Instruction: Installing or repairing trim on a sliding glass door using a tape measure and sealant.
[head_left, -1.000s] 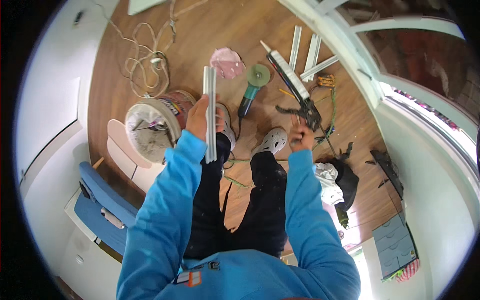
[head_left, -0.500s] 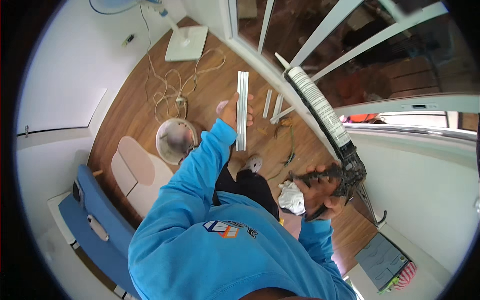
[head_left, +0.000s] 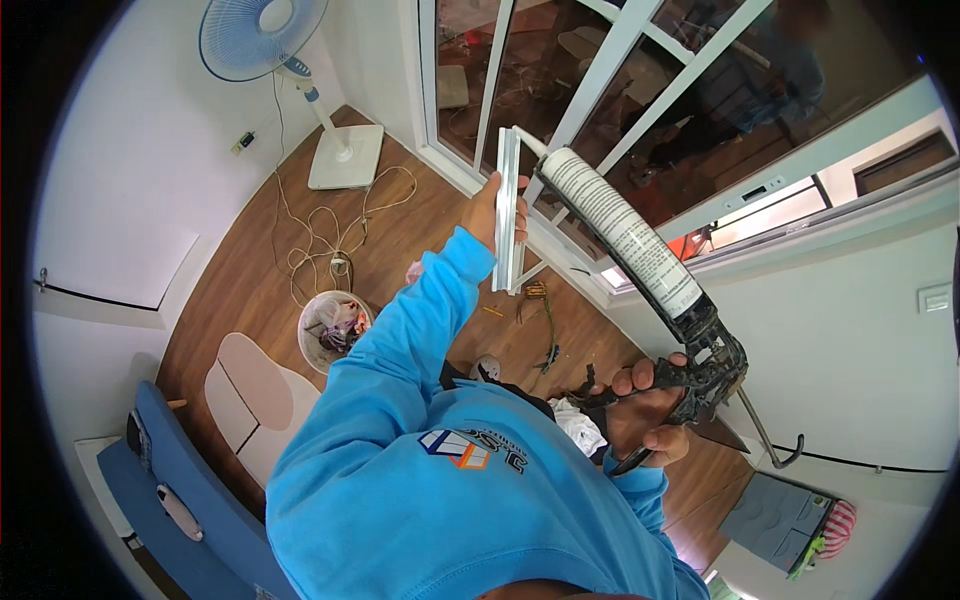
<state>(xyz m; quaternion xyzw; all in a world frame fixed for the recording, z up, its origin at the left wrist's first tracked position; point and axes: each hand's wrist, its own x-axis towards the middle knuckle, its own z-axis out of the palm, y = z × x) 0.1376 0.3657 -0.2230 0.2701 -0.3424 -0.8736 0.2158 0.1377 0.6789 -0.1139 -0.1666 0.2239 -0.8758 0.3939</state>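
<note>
Head view: one long black caulking gun point(head_left: 705, 345) is gripped in the right hand point(head_left: 645, 410), the fingers wrapped about its handle; how hard the trigger is squeezed cannot be told. Into it one white cylindrical cartridge point(head_left: 622, 230) is loaded, tipped with one pale tapered nozzle point(head_left: 532, 143). By the left hand point(head_left: 484, 210), held well apart from the right, one slim white-and-silver grooved strip point(head_left: 508, 210) is clasped around its middle. The nozzle tip is brought to the strip's far end, beyond the left fingers; whether contact is made cannot be told.

The step in hand is judged to be the lining-up of nozzle and strip. For the next move, a steady strip, a well-set nozzle angle and an even squeeze would seem to be called for.

Just left of the right hand, lower down, one crumpled white cloth point(head_left: 580, 427) is seen, and one pale shoe point(head_left: 486, 368) is shown below and between the hands. Farther off, left of the left hand, one round white bucket point(head_left: 303, 345) and one loosely coiled pale cable point(head_left: 335, 260) are found on the floor. Beyond them, one blue-bladed standing fan point(head_left: 275, 15) is placed.
</note>
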